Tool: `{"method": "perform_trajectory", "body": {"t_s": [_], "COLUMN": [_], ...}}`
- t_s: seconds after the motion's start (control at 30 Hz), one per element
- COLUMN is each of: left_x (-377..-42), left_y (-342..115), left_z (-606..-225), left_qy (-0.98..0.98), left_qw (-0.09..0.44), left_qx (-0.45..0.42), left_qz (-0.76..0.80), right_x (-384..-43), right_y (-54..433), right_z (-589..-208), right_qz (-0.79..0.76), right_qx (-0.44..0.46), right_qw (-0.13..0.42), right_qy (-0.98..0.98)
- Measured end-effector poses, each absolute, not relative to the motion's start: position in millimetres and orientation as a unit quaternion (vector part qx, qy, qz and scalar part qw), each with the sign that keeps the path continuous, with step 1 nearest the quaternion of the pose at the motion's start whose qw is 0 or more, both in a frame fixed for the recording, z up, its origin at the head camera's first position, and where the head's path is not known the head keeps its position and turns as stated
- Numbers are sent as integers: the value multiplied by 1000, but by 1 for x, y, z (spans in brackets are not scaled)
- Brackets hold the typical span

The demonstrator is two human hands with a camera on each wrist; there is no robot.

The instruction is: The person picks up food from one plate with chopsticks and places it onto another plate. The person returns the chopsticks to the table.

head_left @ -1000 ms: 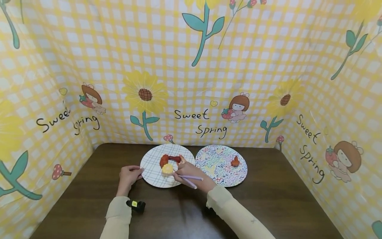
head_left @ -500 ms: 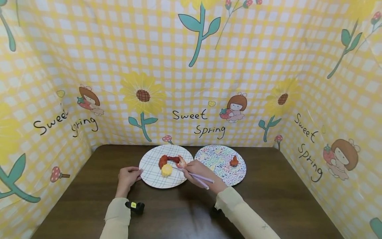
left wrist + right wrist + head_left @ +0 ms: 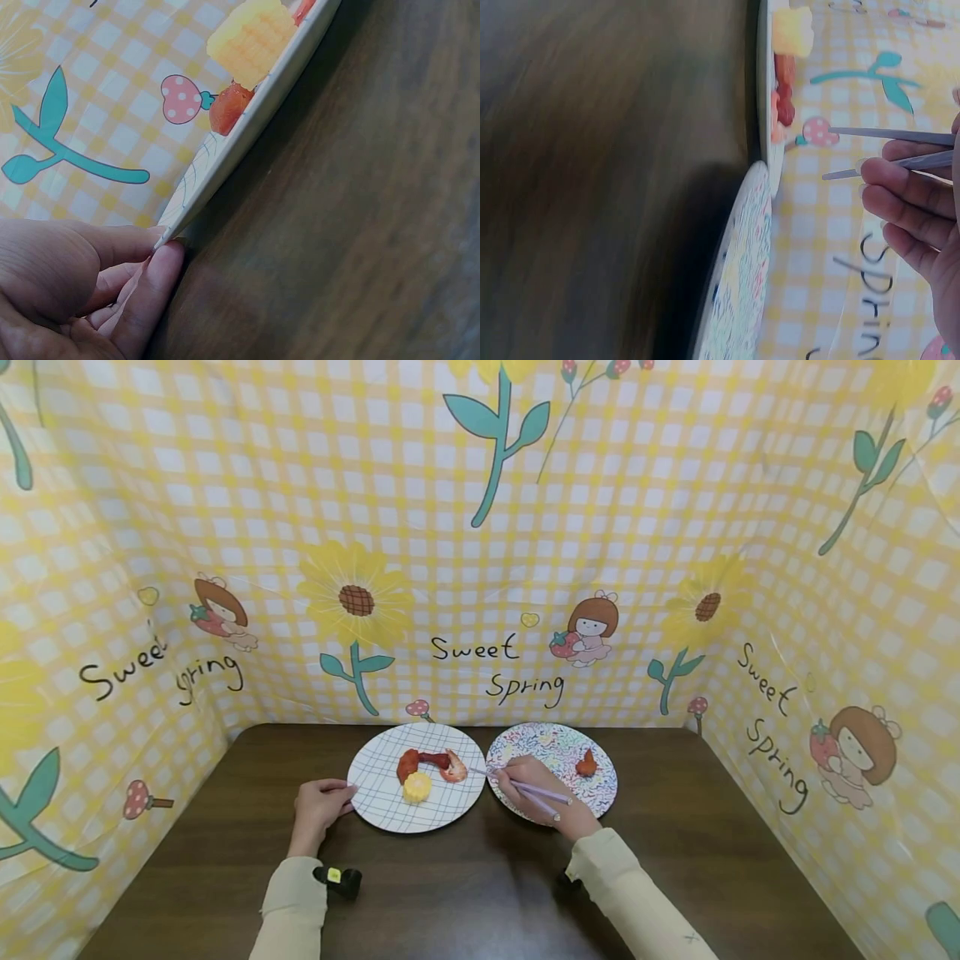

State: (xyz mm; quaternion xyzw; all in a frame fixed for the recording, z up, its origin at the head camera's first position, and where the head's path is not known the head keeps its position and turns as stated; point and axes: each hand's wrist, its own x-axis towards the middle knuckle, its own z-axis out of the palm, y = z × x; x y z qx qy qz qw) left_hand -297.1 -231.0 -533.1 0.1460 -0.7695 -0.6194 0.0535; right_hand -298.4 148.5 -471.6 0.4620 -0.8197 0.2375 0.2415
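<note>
My left hand (image 3: 321, 806) pinches the left rim of a white plate with a blue grid (image 3: 378, 810) between thumb and finger, seen closely in the left wrist view. On that plate lie a yellow corn piece (image 3: 417, 787), a reddish-brown piece shaped like a drumstick (image 3: 408, 767) and a pink shrimp (image 3: 454, 767). My right hand (image 3: 534, 787) holds a pair of lilac chopsticks (image 3: 896, 135) above the speckled plate (image 3: 525, 745). Their tips stand apart with nothing between them, pointing toward the shrimp. An orange-brown food piece (image 3: 587, 764) lies on the speckled plate's right side.
Both plates stand side by side toward the back of a dark brown wooden table (image 3: 442, 893). A yellow checked cloth (image 3: 480, 560) with printed flowers rises behind and at both sides. A black device (image 3: 341, 882) is strapped at the left wrist.
My right hand has drawn back rightward with the chopsticks, from the gridded plate to over the speckled one. The shrimp now lies uncovered on the gridded plate. My left hand keeps its place at the rim.
</note>
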Motion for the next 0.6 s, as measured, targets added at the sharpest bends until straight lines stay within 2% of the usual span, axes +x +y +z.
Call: {"method": "perform_trajectory", "body": {"t_s": [0.33,0.6], "left_x": [-296,-297], "left_y": [-230,-230], "left_z": [-532,-532], "left_qy": [-763,-767], "left_qw": [53,53], "left_qx": [144,147], "left_qz": [-628,-622], "right_x": [-302,-299], "right_y": [190,223], "right_z": [-475,-474], "right_qz": [246,244], "right_qx": [380,345], "right_qw": [211,222], "right_qy": [-866,-879]}}
